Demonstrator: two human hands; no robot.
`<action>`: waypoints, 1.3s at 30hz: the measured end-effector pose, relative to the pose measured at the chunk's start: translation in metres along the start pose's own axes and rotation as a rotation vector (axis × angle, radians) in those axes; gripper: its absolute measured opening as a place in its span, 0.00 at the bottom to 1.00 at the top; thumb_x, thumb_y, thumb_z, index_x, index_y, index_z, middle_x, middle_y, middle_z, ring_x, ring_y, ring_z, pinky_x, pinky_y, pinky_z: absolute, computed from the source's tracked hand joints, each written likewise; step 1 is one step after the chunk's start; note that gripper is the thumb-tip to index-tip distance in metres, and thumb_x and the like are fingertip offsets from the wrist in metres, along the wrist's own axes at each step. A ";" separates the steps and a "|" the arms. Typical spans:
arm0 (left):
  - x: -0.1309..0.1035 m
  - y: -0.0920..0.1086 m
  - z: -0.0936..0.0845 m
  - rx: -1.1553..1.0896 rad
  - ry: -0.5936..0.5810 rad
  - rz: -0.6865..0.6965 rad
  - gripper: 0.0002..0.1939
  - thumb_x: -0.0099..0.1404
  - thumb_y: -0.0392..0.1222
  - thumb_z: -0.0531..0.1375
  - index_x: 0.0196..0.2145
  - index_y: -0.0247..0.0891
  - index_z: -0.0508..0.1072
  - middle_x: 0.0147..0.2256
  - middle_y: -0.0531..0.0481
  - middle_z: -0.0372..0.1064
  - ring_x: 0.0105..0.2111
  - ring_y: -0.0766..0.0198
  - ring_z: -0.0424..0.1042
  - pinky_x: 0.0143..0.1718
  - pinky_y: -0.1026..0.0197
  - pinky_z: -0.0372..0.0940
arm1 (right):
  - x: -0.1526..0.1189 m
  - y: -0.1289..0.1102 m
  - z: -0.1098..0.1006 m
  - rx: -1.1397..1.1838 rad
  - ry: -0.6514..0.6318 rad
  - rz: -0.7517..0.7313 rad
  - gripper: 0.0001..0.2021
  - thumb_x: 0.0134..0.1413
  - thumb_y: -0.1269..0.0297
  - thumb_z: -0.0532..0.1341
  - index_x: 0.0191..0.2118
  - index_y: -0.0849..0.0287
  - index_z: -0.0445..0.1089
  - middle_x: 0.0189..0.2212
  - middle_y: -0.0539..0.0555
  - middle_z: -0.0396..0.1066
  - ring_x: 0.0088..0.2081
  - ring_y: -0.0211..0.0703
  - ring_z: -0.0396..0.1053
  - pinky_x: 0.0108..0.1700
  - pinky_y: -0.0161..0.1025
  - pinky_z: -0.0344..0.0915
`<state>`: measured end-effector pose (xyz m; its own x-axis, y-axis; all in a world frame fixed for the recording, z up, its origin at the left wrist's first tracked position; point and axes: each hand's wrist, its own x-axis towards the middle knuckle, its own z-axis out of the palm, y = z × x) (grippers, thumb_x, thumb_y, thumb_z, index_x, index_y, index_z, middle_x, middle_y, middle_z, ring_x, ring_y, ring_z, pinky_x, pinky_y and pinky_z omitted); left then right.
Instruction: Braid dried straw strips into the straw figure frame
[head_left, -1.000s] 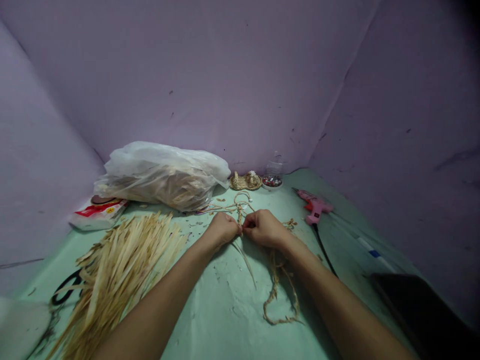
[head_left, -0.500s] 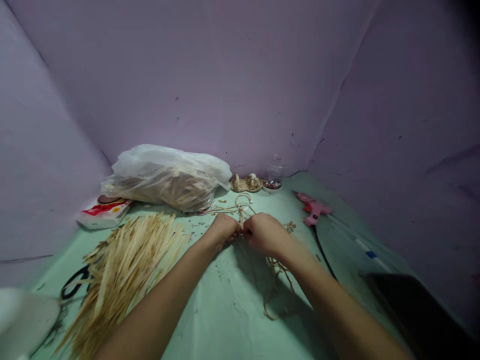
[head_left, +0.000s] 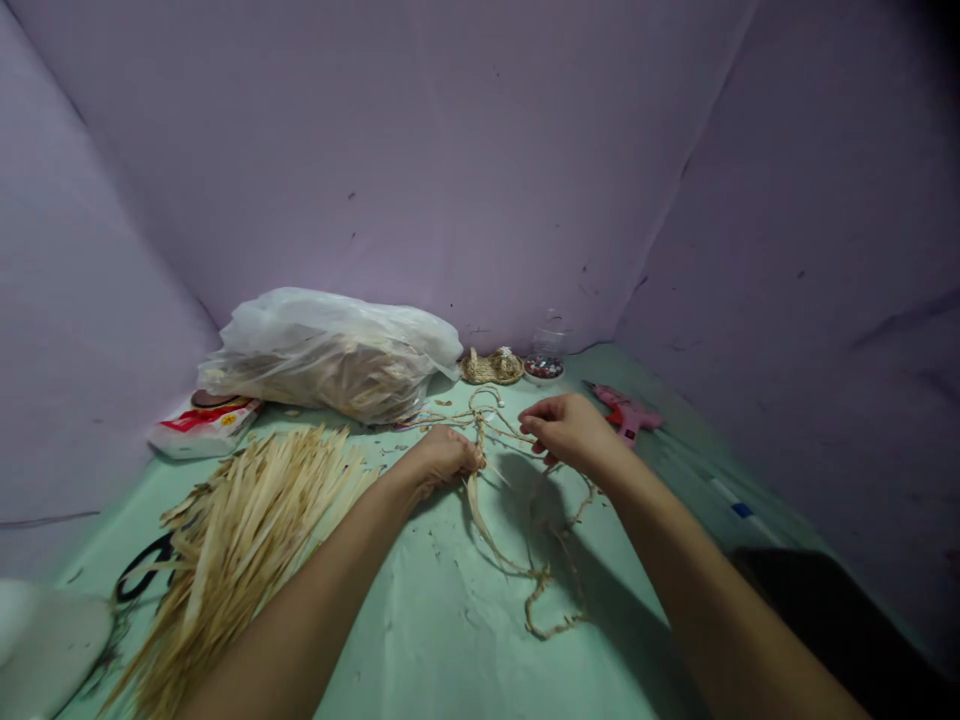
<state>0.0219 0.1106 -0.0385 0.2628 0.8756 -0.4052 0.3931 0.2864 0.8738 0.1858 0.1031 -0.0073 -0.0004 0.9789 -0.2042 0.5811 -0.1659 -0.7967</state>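
A twisted cord of pale plant fiber (head_left: 481, 430) lies on the table in front of me, with a loop at its far end and thin side strands. My left hand (head_left: 448, 455) is closed, pinching this cord near its lower end. Loose fiber strips hang below that grip. To the right, my right hand (head_left: 566, 430) is raised with curled fingers, seemingly pinching a thin strand; its fingertips are partly hidden. Beneath it, a long thin cord (head_left: 555, 630) trails in loose loops on the table.
Dried fiber strips (head_left: 255, 530) lie at left beside black-handled scissors (head_left: 146, 565). Behind are a filled plastic bag (head_left: 337, 350), a red-and-white box (head_left: 206, 425), a woven piece (head_left: 491, 367) and a bead container (head_left: 544, 367). A pink glue gun (head_left: 634, 415) and a dark object (head_left: 825, 620) are at right.
My right hand has moved away from my left hand, up and to the right. More of the cord and its hanging strips shows between them. My left hand keeps its grip.
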 end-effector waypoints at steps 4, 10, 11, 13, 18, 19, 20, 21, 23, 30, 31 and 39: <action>0.002 -0.002 -0.002 -0.006 -0.030 0.014 0.03 0.41 0.35 0.56 0.17 0.32 0.65 0.10 0.58 0.49 0.10 0.76 0.44 0.13 0.68 0.36 | -0.002 -0.006 0.027 0.343 -0.238 0.194 0.05 0.43 0.75 0.54 0.28 0.64 0.66 0.15 0.50 0.64 0.16 0.35 0.64 0.19 0.31 0.62; 0.003 -0.001 0.001 0.025 0.027 0.005 0.03 0.40 0.32 0.53 0.17 0.32 0.66 0.09 0.58 0.49 0.10 0.75 0.45 0.13 0.67 0.38 | 0.001 0.002 0.048 0.299 -0.241 0.149 0.07 0.42 0.74 0.55 0.18 0.63 0.62 0.11 0.47 0.61 0.14 0.31 0.59 0.18 0.29 0.62; 0.003 -0.002 0.001 0.044 0.048 0.010 0.02 0.40 0.31 0.53 0.16 0.32 0.65 0.09 0.57 0.50 0.11 0.75 0.46 0.14 0.68 0.39 | 0.003 0.005 0.048 0.276 -0.227 0.132 0.07 0.41 0.74 0.56 0.17 0.62 0.61 0.10 0.46 0.60 0.13 0.31 0.58 0.17 0.29 0.60; 0.005 -0.004 0.001 0.117 0.089 0.020 0.01 0.39 0.31 0.54 0.15 0.32 0.65 0.10 0.56 0.53 0.12 0.74 0.49 0.15 0.67 0.43 | 0.007 0.011 0.049 0.245 -0.217 0.117 0.07 0.39 0.75 0.56 0.17 0.62 0.61 0.08 0.45 0.59 0.11 0.31 0.57 0.14 0.28 0.57; 0.007 -0.005 -0.006 0.392 0.165 0.102 0.04 0.40 0.35 0.57 0.14 0.31 0.67 0.12 0.54 0.55 0.15 0.71 0.54 0.17 0.67 0.47 | 0.009 0.014 0.047 0.203 -0.218 0.138 0.07 0.38 0.73 0.57 0.16 0.61 0.59 0.07 0.45 0.58 0.09 0.32 0.56 0.12 0.28 0.52; 0.006 -0.003 -0.008 0.424 0.165 0.121 0.05 0.41 0.37 0.57 0.14 0.31 0.67 0.12 0.53 0.56 0.16 0.70 0.55 0.18 0.67 0.48 | 0.008 0.014 0.047 0.201 -0.220 0.149 0.07 0.37 0.73 0.57 0.16 0.61 0.59 0.07 0.45 0.57 0.09 0.31 0.55 0.12 0.29 0.51; 0.004 -0.001 -0.008 0.451 0.157 0.138 0.05 0.42 0.37 0.57 0.15 0.32 0.67 0.13 0.53 0.57 0.16 0.70 0.56 0.18 0.67 0.49 | 0.008 0.013 0.046 0.202 -0.225 0.164 0.07 0.37 0.72 0.57 0.16 0.61 0.59 0.06 0.45 0.56 0.08 0.31 0.53 0.12 0.29 0.51; 0.001 0.002 -0.008 0.478 0.144 0.153 0.05 0.42 0.38 0.57 0.15 0.32 0.68 0.13 0.52 0.58 0.16 0.69 0.57 0.18 0.67 0.49 | 0.007 0.012 0.045 0.212 -0.235 0.186 0.07 0.37 0.72 0.57 0.15 0.61 0.58 0.06 0.45 0.55 0.08 0.30 0.52 0.11 0.29 0.50; -0.006 0.007 -0.004 0.544 0.144 0.180 0.05 0.43 0.37 0.56 0.16 0.33 0.69 0.14 0.52 0.59 0.18 0.68 0.59 0.19 0.67 0.49 | 0.007 0.012 0.043 0.247 -0.262 0.238 0.08 0.36 0.71 0.57 0.15 0.61 0.58 0.05 0.45 0.54 0.08 0.31 0.51 0.11 0.30 0.49; -0.031 0.011 0.031 0.714 0.349 0.238 0.00 0.42 0.34 0.58 0.17 0.36 0.68 0.18 0.47 0.60 0.27 0.58 0.64 0.28 0.62 0.53 | 0.012 0.021 0.042 0.374 -0.346 0.226 0.05 0.35 0.74 0.54 0.15 0.62 0.59 0.08 0.45 0.55 0.10 0.28 0.51 0.13 0.27 0.48; -0.032 0.011 0.035 0.690 0.361 0.256 0.02 0.41 0.33 0.58 0.18 0.36 0.68 0.19 0.46 0.61 0.28 0.57 0.65 0.29 0.62 0.53 | 0.012 0.022 0.042 0.388 -0.355 0.210 0.05 0.35 0.74 0.54 0.15 0.62 0.59 0.08 0.45 0.55 0.10 0.27 0.50 0.13 0.26 0.48; -0.032 0.028 0.002 0.597 0.158 0.165 0.07 0.45 0.37 0.57 0.14 0.34 0.67 0.12 0.52 0.56 0.16 0.67 0.59 0.20 0.65 0.50 | 0.011 0.025 0.039 0.391 -0.422 0.145 0.06 0.36 0.72 0.56 0.15 0.62 0.60 0.06 0.43 0.53 0.09 0.27 0.49 0.11 0.26 0.44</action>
<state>0.0264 0.0900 -0.0016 0.2465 0.9497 -0.1933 0.7938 -0.0834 0.6025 0.1691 0.1046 -0.0515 -0.3133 0.8244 -0.4714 0.2561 -0.4046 -0.8779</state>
